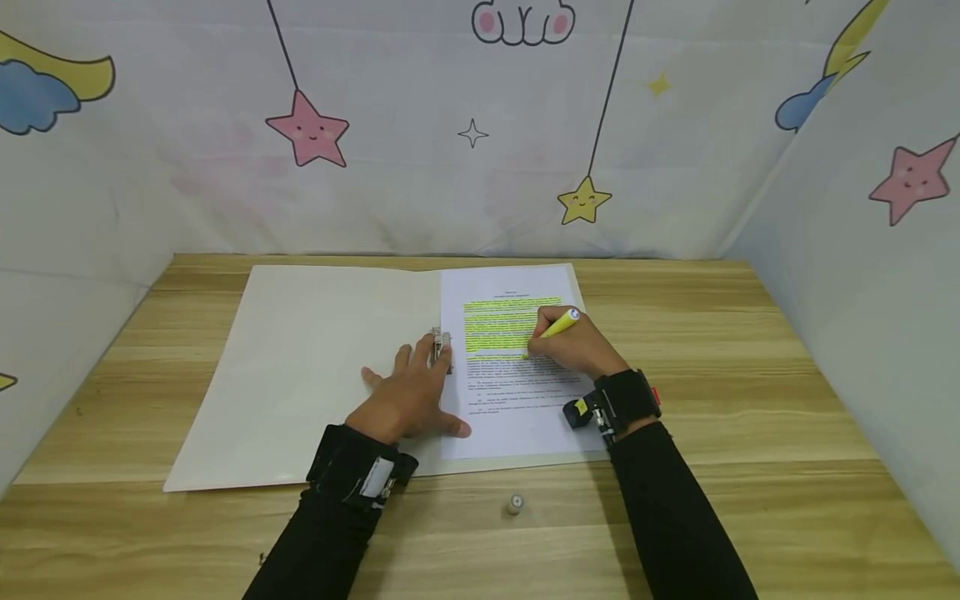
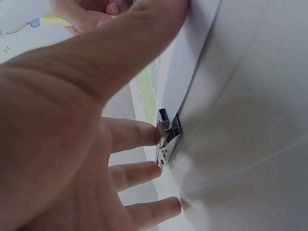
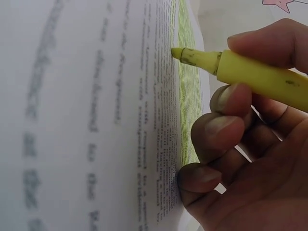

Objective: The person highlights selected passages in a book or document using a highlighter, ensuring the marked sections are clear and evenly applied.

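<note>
My right hand pinches a yellow highlighter between thumb and fingers. Its chisel tip is at a line of text on the printed sheet, at the lower end of a block of yellow-marked lines. With fingers spread, my left hand rests on the open white folder. Its thumb lies at the sheet's left edge, and its fingertips are at the metal clip by the folder's spine. Below the marked block, the printed lines are plain black on white.
A small grey cap stands on the wooden table in front of the folder. White cloth walls printed with stars and clouds enclose the table at the back and both sides.
</note>
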{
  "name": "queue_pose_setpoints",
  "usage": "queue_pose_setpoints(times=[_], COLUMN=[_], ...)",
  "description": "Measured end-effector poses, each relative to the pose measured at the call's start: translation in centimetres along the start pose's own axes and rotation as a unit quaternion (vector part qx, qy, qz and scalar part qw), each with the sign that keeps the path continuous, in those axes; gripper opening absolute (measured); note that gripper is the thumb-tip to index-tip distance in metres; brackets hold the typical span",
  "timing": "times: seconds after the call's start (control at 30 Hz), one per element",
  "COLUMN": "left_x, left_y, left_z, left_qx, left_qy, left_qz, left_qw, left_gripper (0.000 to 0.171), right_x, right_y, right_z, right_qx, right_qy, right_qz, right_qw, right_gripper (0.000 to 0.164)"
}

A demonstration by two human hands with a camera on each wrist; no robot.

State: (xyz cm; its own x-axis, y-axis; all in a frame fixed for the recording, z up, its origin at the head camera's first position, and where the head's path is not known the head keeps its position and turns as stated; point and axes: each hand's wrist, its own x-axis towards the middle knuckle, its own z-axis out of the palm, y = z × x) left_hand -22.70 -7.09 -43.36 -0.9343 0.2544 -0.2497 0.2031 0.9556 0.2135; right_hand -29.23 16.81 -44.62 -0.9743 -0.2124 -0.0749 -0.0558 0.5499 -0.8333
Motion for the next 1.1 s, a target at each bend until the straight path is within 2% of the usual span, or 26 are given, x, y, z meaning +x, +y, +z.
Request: queue_pose_setpoints(times=[1.1], left_x=[-0.05], left_y=[-0.21], left_z=[0.16], left_qx=[0.003], left_qy=[0.001], left_qz=[0.003], left_qw=[1.0000], left_gripper=[0.117], right_x=[-0.09], right_y=[0.00], right_z=[-0.64], right_qx=[0.012], right_qy=[-0.010], right_qz=[0.006], right_qw=[1.000], right_gripper=[0.020])
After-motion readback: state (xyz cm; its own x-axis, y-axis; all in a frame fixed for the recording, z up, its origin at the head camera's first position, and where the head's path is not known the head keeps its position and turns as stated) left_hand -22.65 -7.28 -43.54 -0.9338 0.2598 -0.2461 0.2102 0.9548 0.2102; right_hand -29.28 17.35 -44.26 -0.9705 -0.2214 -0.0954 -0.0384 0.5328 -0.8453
